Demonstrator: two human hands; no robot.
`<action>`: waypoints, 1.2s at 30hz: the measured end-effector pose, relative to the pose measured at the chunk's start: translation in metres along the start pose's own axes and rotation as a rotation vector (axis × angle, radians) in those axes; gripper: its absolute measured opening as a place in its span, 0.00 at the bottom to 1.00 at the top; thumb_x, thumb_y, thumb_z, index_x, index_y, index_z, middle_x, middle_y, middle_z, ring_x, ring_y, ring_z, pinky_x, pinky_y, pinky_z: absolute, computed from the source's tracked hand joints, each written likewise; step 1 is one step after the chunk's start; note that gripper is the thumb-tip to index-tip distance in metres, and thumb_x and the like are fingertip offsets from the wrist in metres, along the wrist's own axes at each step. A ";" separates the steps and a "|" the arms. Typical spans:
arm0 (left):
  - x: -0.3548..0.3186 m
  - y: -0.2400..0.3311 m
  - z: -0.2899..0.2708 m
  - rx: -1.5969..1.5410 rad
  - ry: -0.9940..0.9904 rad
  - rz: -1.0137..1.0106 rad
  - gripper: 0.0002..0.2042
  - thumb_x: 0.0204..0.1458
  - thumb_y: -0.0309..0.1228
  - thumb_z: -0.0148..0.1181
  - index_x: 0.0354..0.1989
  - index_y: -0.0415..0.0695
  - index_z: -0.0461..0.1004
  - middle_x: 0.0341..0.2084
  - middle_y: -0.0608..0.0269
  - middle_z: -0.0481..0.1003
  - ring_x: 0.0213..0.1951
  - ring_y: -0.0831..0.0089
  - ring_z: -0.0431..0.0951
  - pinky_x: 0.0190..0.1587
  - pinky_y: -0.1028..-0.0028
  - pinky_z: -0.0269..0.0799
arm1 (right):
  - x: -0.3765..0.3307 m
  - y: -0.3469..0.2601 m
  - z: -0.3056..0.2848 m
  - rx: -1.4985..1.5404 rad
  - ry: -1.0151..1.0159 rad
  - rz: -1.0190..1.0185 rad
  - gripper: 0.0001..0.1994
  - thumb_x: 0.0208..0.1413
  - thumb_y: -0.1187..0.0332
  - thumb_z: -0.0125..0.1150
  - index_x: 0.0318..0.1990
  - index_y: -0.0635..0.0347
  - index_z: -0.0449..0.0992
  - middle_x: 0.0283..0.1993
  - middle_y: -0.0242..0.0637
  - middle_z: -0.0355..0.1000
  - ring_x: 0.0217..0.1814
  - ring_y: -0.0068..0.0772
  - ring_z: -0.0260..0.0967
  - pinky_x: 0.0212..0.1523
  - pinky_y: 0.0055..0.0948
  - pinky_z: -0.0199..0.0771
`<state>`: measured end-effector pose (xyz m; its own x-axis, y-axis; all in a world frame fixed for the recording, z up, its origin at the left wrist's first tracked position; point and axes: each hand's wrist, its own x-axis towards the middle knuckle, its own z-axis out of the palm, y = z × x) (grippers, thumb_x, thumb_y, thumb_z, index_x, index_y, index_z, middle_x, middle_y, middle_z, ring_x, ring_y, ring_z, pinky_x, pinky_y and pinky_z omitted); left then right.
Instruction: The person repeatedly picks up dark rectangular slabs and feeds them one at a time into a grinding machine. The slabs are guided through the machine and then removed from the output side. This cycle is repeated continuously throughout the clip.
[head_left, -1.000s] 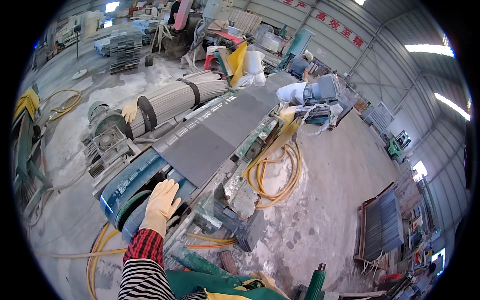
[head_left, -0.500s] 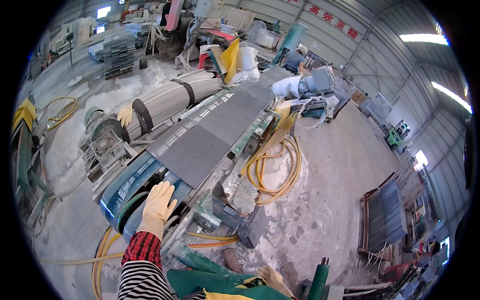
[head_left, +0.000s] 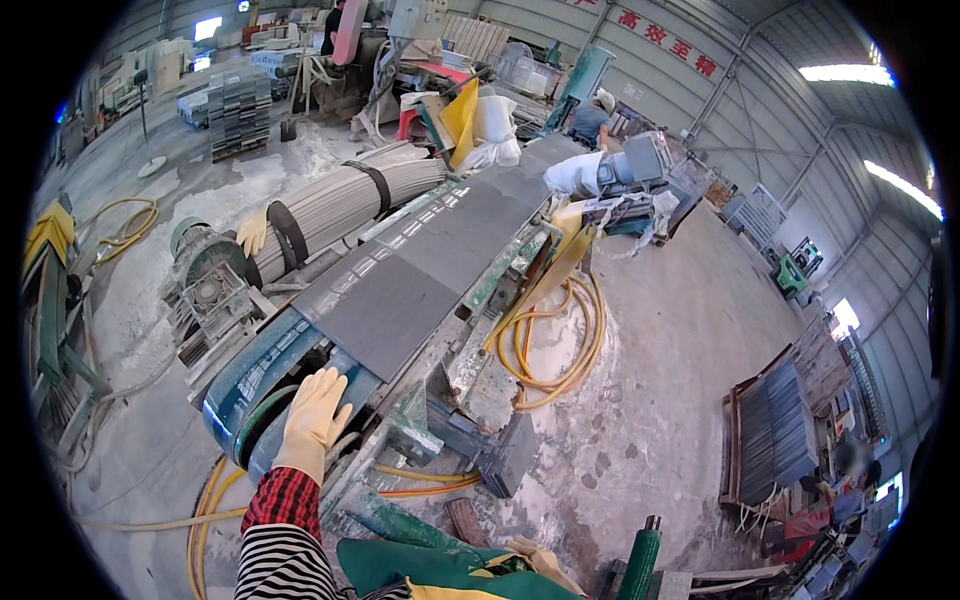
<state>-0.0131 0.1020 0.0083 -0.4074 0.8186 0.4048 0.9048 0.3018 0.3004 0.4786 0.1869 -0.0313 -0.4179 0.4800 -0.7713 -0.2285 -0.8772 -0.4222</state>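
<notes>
My left hand, in a pale rubber glove, rests on the near end of a conveyor with its fingers stretched out. Beneath and beside it is the conveyor's blue curved end, with a dark gap in the middle. Flat dark grey slabs lie edge to edge along the conveyor, the nearest just beyond my fingertips. Low at the front, beside my green apron, is my right hand, gloved too. The apron and the frame's lower part hide most of its fingers.
Left of the conveyor lie a motor, a spare glove and a strapped grey bundle. Coiled yellow hoses are on the floor to the right, near upright slabs. A person stands at the far end; a slab rack is at right.
My right hand has drawn slightly back and lower, more hidden by the apron. The left hand stays on the conveyor's end, and the slabs look unmoved.
</notes>
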 end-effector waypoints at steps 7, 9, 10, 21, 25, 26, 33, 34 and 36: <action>-0.005 -0.003 -0.001 0.003 -0.017 -0.014 0.24 0.53 0.38 0.61 0.59 0.42 0.70 0.62 0.52 0.66 0.66 0.55 0.62 0.70 0.60 0.53 | 0.027 0.006 -0.028 0.063 -0.062 0.041 0.11 0.64 0.81 0.38 0.28 0.57 0.58 0.27 0.27 0.51 0.28 0.25 0.47 0.33 0.24 0.53; -0.002 0.000 -0.002 -0.003 -0.020 -0.003 0.25 0.53 0.38 0.61 0.59 0.42 0.70 0.62 0.52 0.66 0.66 0.55 0.61 0.70 0.60 0.53 | 0.063 0.018 -0.094 0.227 -0.367 0.078 0.09 0.64 0.81 0.39 0.32 0.62 0.64 0.29 0.31 0.59 0.30 0.27 0.56 0.35 0.24 0.61; -0.005 -0.002 -0.003 0.008 -0.027 -0.009 0.25 0.53 0.38 0.61 0.59 0.42 0.70 0.63 0.52 0.66 0.66 0.55 0.61 0.70 0.60 0.53 | 0.063 0.020 -0.086 0.135 -0.171 0.035 0.07 0.65 0.80 0.40 0.36 0.65 0.66 0.31 0.34 0.63 0.32 0.30 0.60 0.37 0.25 0.65; -0.009 -0.001 -0.006 0.011 -0.033 0.008 0.25 0.53 0.36 0.61 0.60 0.41 0.69 0.62 0.49 0.66 0.66 0.53 0.61 0.70 0.58 0.53 | 0.046 0.038 -0.067 -0.293 0.178 -0.227 0.18 0.61 0.76 0.54 0.57 0.78 0.68 0.52 0.54 0.75 0.50 0.45 0.76 0.53 0.32 0.78; -0.013 -0.004 -0.005 0.021 -0.021 0.010 0.25 0.53 0.35 0.61 0.60 0.41 0.69 0.62 0.49 0.66 0.66 0.52 0.62 0.70 0.58 0.54 | 0.035 0.038 -0.051 -0.383 0.143 -0.219 0.21 0.60 0.79 0.54 0.61 0.74 0.66 0.58 0.48 0.73 0.57 0.37 0.73 0.58 0.27 0.72; -0.013 -0.005 -0.004 0.024 -0.023 0.010 0.25 0.53 0.35 0.61 0.60 0.41 0.69 0.62 0.49 0.66 0.66 0.52 0.62 0.70 0.58 0.54 | 0.032 0.037 -0.047 -0.459 0.132 -0.237 0.20 0.59 0.78 0.55 0.59 0.75 0.69 0.57 0.49 0.73 0.55 0.37 0.74 0.57 0.27 0.73; -0.017 -0.006 -0.005 0.017 -0.011 0.013 0.25 0.52 0.35 0.62 0.59 0.41 0.69 0.61 0.49 0.67 0.65 0.53 0.62 0.70 0.58 0.54 | 0.025 0.039 -0.047 -0.703 0.023 -0.260 0.11 0.54 0.80 0.58 0.44 0.74 0.80 0.57 0.51 0.73 0.54 0.33 0.72 0.53 0.25 0.71; -0.017 -0.006 -0.005 0.014 -0.008 0.014 0.25 0.52 0.35 0.62 0.59 0.41 0.70 0.62 0.49 0.67 0.65 0.53 0.62 0.70 0.58 0.54 | 0.028 0.040 -0.053 -0.719 -0.010 -0.284 0.10 0.54 0.81 0.57 0.41 0.74 0.81 0.58 0.52 0.73 0.55 0.33 0.72 0.53 0.25 0.70; -0.018 -0.006 -0.005 0.012 -0.008 0.013 0.25 0.52 0.36 0.62 0.59 0.41 0.70 0.62 0.49 0.67 0.65 0.53 0.62 0.69 0.58 0.54 | 0.034 0.042 -0.065 -0.653 -0.051 -0.265 0.10 0.53 0.82 0.56 0.39 0.73 0.82 0.60 0.53 0.71 0.55 0.35 0.72 0.54 0.26 0.69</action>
<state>-0.0118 0.0832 0.0042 -0.3945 0.8267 0.4013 0.9116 0.2969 0.2844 0.5116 0.1664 -0.1060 -0.4658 0.6628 -0.5863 0.2393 -0.5435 -0.8046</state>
